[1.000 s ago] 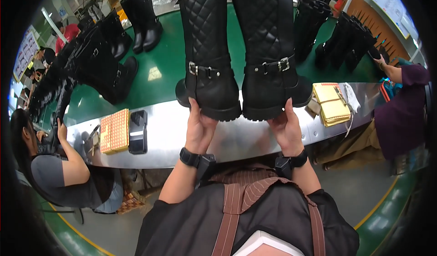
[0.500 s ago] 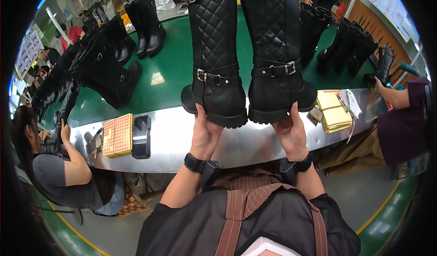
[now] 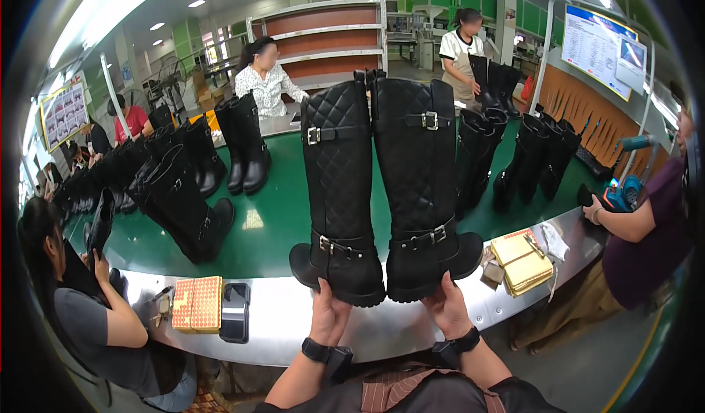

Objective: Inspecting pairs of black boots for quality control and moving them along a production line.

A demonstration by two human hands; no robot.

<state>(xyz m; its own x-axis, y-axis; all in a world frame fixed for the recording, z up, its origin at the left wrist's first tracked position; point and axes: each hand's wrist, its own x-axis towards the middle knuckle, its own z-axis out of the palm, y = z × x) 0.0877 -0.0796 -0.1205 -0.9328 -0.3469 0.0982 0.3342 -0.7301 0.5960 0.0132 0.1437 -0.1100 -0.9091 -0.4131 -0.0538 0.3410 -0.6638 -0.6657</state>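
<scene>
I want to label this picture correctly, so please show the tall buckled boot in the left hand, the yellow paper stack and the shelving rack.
Tall buckled boot (image 3: 338, 193) in the left hand (image 3: 330, 319): head view, middle of its shaft.
Yellow paper stack (image 3: 520, 266): head view, its top.
Shelving rack (image 3: 330, 44): head view, back panel.

Brown pinstriped cloth (image 3: 396, 392) overlies a dark top (image 3: 319, 401) — with 2 black wristbands (image 3: 316, 350).

Clock centre: held boots (image 3: 415, 171). At eight, on near table edge (image 3: 283, 325): phone (image 3: 235, 312), card bundle (image 3: 197, 304) just left. At four, same edge: paper bundle (image 3: 523, 262). On tabletop (image 3: 275, 233): slanting boots (image 3: 176, 204) at nine, standing boots (image 3: 253, 149) at ten, boot cluster (image 3: 472, 156) at two. Beyond, at eleven: shelf rack (image 3: 330, 46).
</scene>
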